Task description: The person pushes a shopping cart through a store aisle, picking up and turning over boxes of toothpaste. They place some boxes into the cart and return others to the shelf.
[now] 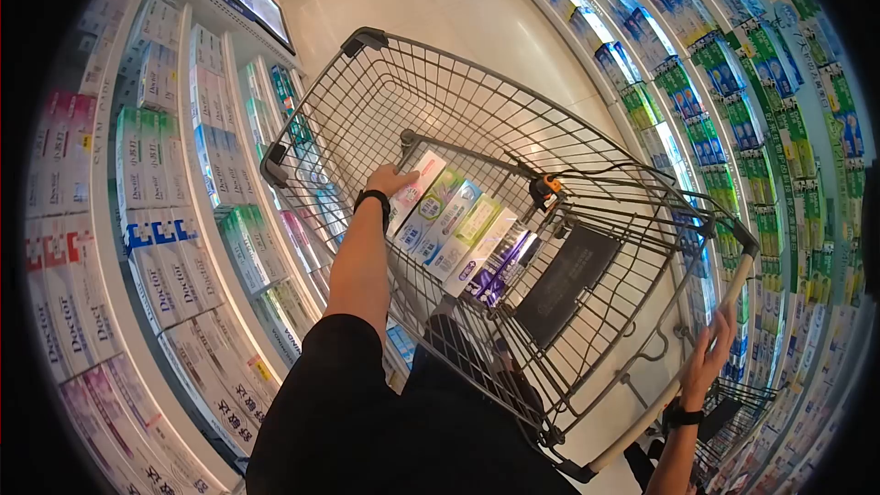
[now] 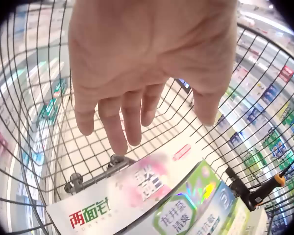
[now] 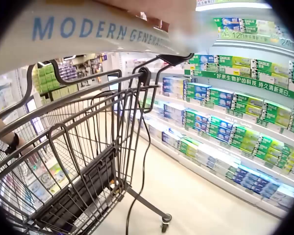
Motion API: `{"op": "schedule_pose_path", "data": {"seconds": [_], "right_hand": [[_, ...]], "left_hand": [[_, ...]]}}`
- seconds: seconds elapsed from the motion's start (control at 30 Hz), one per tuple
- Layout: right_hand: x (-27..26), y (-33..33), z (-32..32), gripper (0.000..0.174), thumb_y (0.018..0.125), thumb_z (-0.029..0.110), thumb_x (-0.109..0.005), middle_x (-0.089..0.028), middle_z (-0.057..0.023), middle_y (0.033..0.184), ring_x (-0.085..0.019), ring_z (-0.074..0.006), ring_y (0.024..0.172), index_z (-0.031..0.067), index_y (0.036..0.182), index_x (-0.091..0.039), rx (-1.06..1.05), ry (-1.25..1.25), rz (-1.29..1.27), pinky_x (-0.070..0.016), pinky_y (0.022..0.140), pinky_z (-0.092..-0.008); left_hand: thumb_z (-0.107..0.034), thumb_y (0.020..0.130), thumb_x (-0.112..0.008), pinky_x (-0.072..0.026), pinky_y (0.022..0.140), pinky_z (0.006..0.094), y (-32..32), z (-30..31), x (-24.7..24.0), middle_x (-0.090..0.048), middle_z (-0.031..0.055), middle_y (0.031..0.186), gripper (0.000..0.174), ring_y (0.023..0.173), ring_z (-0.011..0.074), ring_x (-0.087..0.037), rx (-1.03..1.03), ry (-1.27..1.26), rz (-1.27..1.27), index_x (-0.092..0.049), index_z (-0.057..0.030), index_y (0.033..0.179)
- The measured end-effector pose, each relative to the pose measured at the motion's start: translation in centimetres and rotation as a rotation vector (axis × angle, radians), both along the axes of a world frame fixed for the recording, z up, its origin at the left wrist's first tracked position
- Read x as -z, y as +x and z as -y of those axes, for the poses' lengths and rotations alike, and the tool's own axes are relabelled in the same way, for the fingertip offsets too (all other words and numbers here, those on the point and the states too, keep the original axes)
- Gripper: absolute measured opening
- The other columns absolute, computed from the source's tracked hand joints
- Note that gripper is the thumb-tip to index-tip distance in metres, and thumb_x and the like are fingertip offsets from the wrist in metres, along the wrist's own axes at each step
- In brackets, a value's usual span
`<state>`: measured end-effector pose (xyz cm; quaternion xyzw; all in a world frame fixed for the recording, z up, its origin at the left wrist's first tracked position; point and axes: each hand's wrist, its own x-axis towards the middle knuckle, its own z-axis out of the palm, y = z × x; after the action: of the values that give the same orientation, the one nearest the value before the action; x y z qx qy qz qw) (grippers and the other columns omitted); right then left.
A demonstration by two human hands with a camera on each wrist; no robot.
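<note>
White 两面针 box (image 2: pixel 122 198) lies near the left hand (image 2: pixel 147 63), fingers loose; right hand (image 1: pixel 707 365), grip unclear, touches "MODERN…" handle (image 3: pixel 95 38).

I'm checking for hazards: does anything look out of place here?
A black cord hangs loose beside the shopping cart, near a wheel, where it might snag. The boxes inside sit in a row, with no spill or damage visible.
</note>
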<state>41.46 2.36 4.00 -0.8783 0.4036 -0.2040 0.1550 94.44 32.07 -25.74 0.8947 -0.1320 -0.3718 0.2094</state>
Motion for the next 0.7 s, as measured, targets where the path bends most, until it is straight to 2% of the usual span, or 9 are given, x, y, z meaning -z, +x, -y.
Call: {"op": "schedule_pose_path", "data": {"seconds": [0.03,0.07,0.17,0.2,0.3,0.5,0.6,0.7], "right_hand": [[-0.1,0.0,0.1,0.033,0.095,0.016,-0.047,-0.04,-0.018,0.141,-0.038,-0.0316,0.13,-0.0021,0.122,-0.051,0.023,-0.034,-0.067,-0.0292,0.108,-0.041],[-0.1,0.4,0.0,0.034,0.095,0.017,-0.047,-0.039,-0.0179,0.142,-0.036,-0.0316,0.131,-0.0017,0.122,-0.051,0.039,-0.009,-0.055,-0.0288,0.108,-0.0415],[0.2,0.5,0.1,0.035,0.096,0.019,-0.045,-0.036,-0.0175,0.144,-0.033,-0.0317,0.134,-0.0011,0.124,-0.05,0.052,0.012,-0.064,-0.0278,0.109,-0.0426],[0.3,0.3,0.2,0.035,0.097,0.02,-0.045,-0.036,-0.0173,0.144,-0.032,-0.0317,0.135,-0.001,0.124,-0.05,0.049,0.01,-0.074,-0.0275,0.109,-0.0429],[-0.2,0.7,0.2,0.034,0.097,0.019,-0.045,-0.034,-0.0172,0.146,-0.031,-0.032,0.136,-0.0015,0.123,-0.051,0.05,-0.02,-0.18,-0.0267,0.11,-0.0431],[-0.1,0.5,0.3,0.035,0.096,0.026,-0.043,-0.034,-0.0143,0.147,-0.031,-0.033,0.136,0.0016,0.119,-0.056,0.079,-0.037,-0.237,-0.0247,0.11,-0.0447],[-0.1,0.7,0.2,0.036,0.096,0.027,-0.044,-0.034,-0.0141,0.147,-0.031,-0.0332,0.136,0.0018,0.118,-0.057,0.083,-0.037,-0.246,-0.0249,0.11,-0.0449],[-0.3,0.6,0.2,0.035,0.096,0.026,-0.045,-0.034,-0.014,0.147,-0.03,-0.0332,0.136,0.0008,0.116,-0.057,0.078,-0.047,-0.266,-0.0252,0.11,-0.0446]], "left_hand": [[-0.066,0.061,-0.068,-0.0477,0.082,0.0382,0.2,-0.4,1.4,-0.064,0.0223,0.103,0.078,0.096,0.0318,-0.062,-0.015,0.021,-0.07,-0.063,0.0034,0.096],[-0.07,0.059,-0.067,-0.0466,0.085,0.0384,0.5,-1.1,4.3,-0.063,0.0221,0.109,0.089,0.102,0.0326,-0.06,0.01,0.023,-0.095,-0.06,0.0044,0.108],[-0.071,0.058,-0.067,-0.0446,0.09,0.0388,0.1,-2.2,9.5,-0.06,0.0228,0.116,0.099,0.108,0.033,-0.058,-0.066,-0.044,-0.186,-0.055,0.0048,0.12],[-0.069,0.058,-0.07,-0.0425,0.095,0.0381,0.4,-1.7,6.8,-0.057,0.0231,0.122,0.102,0.112,0.0321,-0.056,-0.025,-0.041,-0.362,-0.05,0.0046,0.126],[-0.061,0.058,-0.076,-0.0421,0.096,0.0377,0.2,-2.0,7.5,-0.056,0.022,0.124,0.1,0.112,0.0308,-0.056,0.001,-0.05,-0.412,-0.048,0.0035,0.129],[-0.049,0.056,-0.084,-0.043,0.095,0.0371,0.2,-3.5,14.6,-0.056,0.0208,0.124,0.103,0.109,0.0289,-0.058,-0.04,-0.233,-0.559,-0.04,0.0017,0.135],[-0.043,0.055,-0.086,-0.0434,0.095,0.0365,0.3,-2.0,6.5,-0.057,0.0202,0.123,0.102,0.107,0.0287,-0.059,-0.092,-0.196,-0.594,-0.041,0.0028,0.134],[-0.037,0.054,-0.087,-0.0443,0.093,0.036,0.8,-2.5,7.7,-0.06,0.0194,0.118,0.096,0.104,0.0283,-0.06,-0.072,-0.101,-0.492,-0.045,0.0045,0.129]]}}
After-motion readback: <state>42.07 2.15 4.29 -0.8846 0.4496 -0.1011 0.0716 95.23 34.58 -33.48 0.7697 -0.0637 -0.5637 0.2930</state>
